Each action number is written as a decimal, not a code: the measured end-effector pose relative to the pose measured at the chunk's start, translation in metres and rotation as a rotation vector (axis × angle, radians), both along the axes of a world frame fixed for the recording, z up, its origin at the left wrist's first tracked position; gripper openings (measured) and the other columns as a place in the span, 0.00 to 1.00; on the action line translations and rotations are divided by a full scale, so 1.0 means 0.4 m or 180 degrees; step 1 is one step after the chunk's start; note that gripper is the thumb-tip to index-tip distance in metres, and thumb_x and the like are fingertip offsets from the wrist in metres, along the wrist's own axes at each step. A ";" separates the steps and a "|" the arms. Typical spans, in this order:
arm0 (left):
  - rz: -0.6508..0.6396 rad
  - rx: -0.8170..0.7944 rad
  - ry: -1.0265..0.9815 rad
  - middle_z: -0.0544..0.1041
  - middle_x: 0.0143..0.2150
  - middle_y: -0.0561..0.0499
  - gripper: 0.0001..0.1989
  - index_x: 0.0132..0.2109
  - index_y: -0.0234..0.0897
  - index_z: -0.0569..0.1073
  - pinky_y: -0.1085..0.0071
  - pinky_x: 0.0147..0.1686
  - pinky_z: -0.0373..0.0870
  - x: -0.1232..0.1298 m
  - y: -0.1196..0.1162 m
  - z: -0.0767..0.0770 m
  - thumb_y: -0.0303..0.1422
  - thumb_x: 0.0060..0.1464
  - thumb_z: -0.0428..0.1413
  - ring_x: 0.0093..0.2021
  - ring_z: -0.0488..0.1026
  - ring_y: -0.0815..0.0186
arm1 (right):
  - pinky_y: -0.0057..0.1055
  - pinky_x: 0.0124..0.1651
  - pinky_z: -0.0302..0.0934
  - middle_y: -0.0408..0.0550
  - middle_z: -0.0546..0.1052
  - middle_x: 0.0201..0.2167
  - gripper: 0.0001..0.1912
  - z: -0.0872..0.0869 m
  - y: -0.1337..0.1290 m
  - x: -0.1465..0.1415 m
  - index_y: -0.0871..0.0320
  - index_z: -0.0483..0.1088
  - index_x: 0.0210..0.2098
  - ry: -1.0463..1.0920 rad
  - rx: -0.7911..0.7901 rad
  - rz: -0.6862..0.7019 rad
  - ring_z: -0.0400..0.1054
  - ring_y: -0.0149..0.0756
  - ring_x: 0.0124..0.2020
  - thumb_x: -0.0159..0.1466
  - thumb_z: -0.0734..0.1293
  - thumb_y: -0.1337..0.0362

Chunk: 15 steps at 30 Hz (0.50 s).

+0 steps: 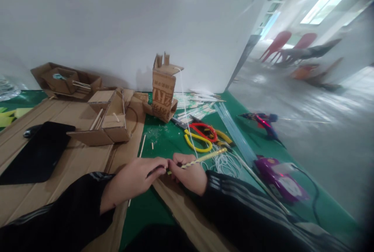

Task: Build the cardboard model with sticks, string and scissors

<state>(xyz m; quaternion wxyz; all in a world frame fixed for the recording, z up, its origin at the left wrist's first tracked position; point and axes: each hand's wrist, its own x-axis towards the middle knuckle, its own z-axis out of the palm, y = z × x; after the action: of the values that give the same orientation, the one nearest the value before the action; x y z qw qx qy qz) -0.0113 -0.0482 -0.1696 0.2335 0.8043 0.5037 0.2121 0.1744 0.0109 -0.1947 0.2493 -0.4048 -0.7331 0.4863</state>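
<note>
My right hand [188,172] is closed around a yellow pencil [209,155] with a spiral pattern, its eraser end pointing away to the right. Close against it, my left hand [143,176] pinches at the pencil's tip end; what lies between those fingers is too small and dark to name. Both hands are above a strip of cardboard [187,209] at the table's near side. A white string [184,100] runs down from a standing cardboard tower [163,92] toward my right hand. Thin wooden sticks [142,145] lie just beyond my left hand.
Yellow-handled scissors [198,145], red-handled pliers [206,130] and coiled white string [226,162] lie beyond my right hand. A glue gun [264,123], glue sticks [235,131] and a purple power strip [279,178] are at right. Cardboard constructions [102,135] and a black tablet-like slab [37,154] occupy the left.
</note>
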 end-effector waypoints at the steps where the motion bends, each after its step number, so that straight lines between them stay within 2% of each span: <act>1: 0.0045 -0.0029 0.0001 0.78 0.41 0.55 0.08 0.45 0.43 0.69 0.74 0.39 0.65 0.001 -0.002 0.001 0.33 0.67 0.46 0.40 0.76 0.66 | 0.20 0.15 0.50 0.40 0.69 0.14 0.17 0.002 0.000 -0.001 0.56 0.59 0.18 -0.0005 0.0000 0.0003 0.62 0.26 0.13 0.62 0.62 0.59; 6: 0.0306 -0.0054 -0.0086 0.76 0.40 0.55 0.05 0.44 0.42 0.66 0.73 0.38 0.65 0.000 -0.009 0.002 0.31 0.65 0.46 0.39 0.74 0.66 | 0.20 0.14 0.51 0.39 0.69 0.13 0.18 0.003 -0.001 -0.003 0.56 0.57 0.18 0.0023 -0.0065 -0.0039 0.62 0.26 0.12 0.62 0.62 0.58; 9: 0.0384 0.0080 0.0026 0.74 0.36 0.55 0.04 0.41 0.41 0.65 0.72 0.36 0.63 -0.003 -0.013 0.004 0.28 0.61 0.48 0.35 0.72 0.67 | 0.20 0.13 0.51 0.38 0.68 0.13 0.19 -0.001 -0.001 -0.002 0.55 0.57 0.18 0.0068 -0.0123 -0.0106 0.61 0.26 0.11 0.63 0.61 0.57; 15: -0.0031 0.0098 0.0297 0.73 0.33 0.56 0.05 0.41 0.42 0.67 0.72 0.35 0.62 -0.009 -0.012 0.002 0.27 0.57 0.50 0.34 0.71 0.67 | 0.20 0.13 0.51 0.39 0.69 0.13 0.19 -0.006 -0.001 -0.001 0.56 0.58 0.19 0.0069 -0.0100 -0.0180 0.61 0.26 0.12 0.63 0.62 0.56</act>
<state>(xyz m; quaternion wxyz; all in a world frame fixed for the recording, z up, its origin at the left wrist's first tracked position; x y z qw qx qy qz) -0.0148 -0.0528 -0.1687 0.1984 0.8192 0.5067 0.1809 0.1741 0.0106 -0.1971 0.2645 -0.4239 -0.7110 0.4949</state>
